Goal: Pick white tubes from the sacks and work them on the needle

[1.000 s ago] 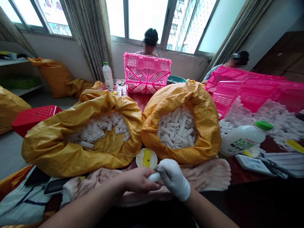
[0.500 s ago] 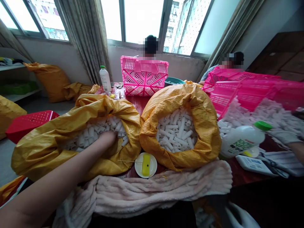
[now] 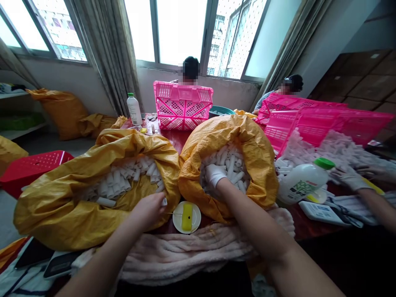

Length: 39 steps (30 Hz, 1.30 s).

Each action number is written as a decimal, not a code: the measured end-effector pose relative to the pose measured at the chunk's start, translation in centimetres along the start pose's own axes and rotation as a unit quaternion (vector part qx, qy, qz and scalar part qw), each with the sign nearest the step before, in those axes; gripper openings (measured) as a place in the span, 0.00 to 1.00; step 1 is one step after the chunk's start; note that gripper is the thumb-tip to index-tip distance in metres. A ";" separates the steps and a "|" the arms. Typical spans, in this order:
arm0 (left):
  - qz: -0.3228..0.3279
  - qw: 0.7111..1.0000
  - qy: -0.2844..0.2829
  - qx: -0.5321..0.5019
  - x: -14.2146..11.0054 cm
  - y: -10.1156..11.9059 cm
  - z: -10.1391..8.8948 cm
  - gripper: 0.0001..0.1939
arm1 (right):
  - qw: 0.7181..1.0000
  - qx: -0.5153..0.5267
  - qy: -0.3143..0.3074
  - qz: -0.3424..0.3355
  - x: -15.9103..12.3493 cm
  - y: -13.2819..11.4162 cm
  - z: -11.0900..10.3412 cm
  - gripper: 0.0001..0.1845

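Two yellow woven sacks lie open on the table, the left sack [image 3: 55,210] and the right sack [image 3: 229,136], both filled with white tubes [image 3: 229,169]. My left hand [image 3: 148,211] is bare and rests at the left sack's lower rim, with a small white piece pinched at its fingertips [image 3: 163,201]. Inside the right sack, my right hand [image 3: 215,175] wears a white glove and touches the tubes, its fingers partly hidden among them. Between my hands stands a white plate [image 3: 186,217] holding a yellow sponge [image 3: 187,217], with a thin needle at its left.
A pink fleece cloth [image 3: 185,255] lies along the table's near side. To the right stand a white bottle with a green cap [image 3: 303,179] and stacked pink crates [image 3: 321,123]. A co-worker's gloved hands [image 3: 349,177] work at a pile of white tubes.
My left hand has come out of the left sack to its rim, while my gloved right hand has moved up from the bottom of the view into the right sack.
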<state>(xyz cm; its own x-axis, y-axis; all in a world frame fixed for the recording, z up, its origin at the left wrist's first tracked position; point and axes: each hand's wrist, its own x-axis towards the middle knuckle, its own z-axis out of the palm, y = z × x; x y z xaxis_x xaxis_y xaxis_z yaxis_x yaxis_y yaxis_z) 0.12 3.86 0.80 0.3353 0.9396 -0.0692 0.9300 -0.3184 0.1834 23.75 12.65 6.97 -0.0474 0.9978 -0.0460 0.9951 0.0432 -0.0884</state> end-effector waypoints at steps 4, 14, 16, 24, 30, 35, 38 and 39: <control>0.006 1.000 0.014 -0.012 -1.3 0.5 3.1 0.07 | 0.997 0.061 0.029 -0.034 -3.6 1.4 0.3 0.12; -0.027 0.999 0.022 -0.035 -1.4 1.4 3.9 0.08 | 0.921 0.297 0.110 -0.227 -9.4 -0.2 11.9 0.11; -0.032 0.999 0.019 -0.033 -1.4 1.5 3.9 0.08 | 0.924 0.251 0.105 -0.267 -9.5 0.1 12.5 0.12; -0.030 0.999 0.035 -0.028 -1.5 1.4 4.2 0.08 | 0.918 0.205 0.112 -0.321 -10.7 1.0 11.6 0.15; -0.027 0.999 0.036 -0.022 -1.5 1.5 3.9 0.08 | 0.901 0.182 0.112 -0.378 -12.1 1.2 11.6 0.19; -0.037 0.999 0.027 -0.028 -1.6 1.6 3.8 0.09 | 0.903 0.162 0.132 -0.376 -12.7 1.1 11.8 0.14; -0.042 0.998 0.023 -0.042 -1.4 1.5 4.0 0.10 | 0.891 0.158 0.092 -0.415 -13.2 0.8 11.3 0.13; -0.046 0.998 0.018 -0.049 -1.4 1.5 4.0 0.10 | 0.884 0.171 0.074 -0.429 -13.3 0.7 11.1 0.13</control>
<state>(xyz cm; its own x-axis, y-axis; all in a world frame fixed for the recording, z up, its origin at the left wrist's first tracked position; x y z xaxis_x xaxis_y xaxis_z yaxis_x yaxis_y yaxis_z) 1.62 1.58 -2.76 0.2411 0.9690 -0.0546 0.9371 -0.2178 0.2727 24.12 -1.11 -3.50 -0.7350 0.6021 0.3118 0.5136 0.7946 -0.3239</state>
